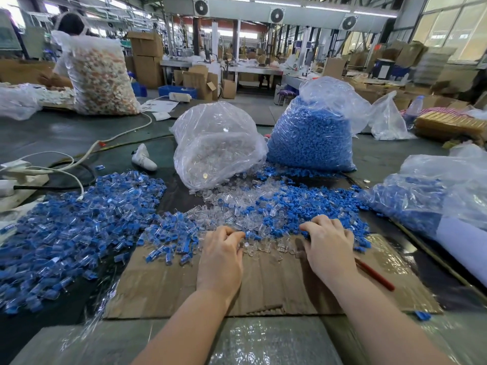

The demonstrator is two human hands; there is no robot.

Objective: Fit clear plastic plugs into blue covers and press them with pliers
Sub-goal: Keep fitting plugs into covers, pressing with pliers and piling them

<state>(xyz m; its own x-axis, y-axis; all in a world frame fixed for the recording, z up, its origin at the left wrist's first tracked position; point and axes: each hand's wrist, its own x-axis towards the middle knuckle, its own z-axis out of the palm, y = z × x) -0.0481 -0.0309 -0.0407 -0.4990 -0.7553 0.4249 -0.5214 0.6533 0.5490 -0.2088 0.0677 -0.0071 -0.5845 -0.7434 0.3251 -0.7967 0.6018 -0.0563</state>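
Head view: I look down over both forearms onto a sheet of cardboard (263, 283) laid on the bench, with loose parts heaped along its far edge.
Left hand: my left hand (221, 255) lies palm down at the near edge of the clear plastic plugs (232, 214); its fingers are curled into the pile, and I cannot tell whether they pinch a plug.
Right hand: my right hand (328, 248) reaches into the blue covers (290, 204), fingers bent down among them; a hold on one is hidden.
Why so placed: plugs lie left of centre and covers to the right, so each hand can draw its own part and meet over the cardboard, I judge.
Pliers: a red handle (374, 273) pokes out just beside my right wrist, near enough to pick up for pressing; I take it to be the pliers.
Finished heap: blue-and-clear pieces (79, 227) spread to my left, seemingly assembled.
Stock: a bag of plugs (216, 143) and a bag of covers (311, 135) stand behind.
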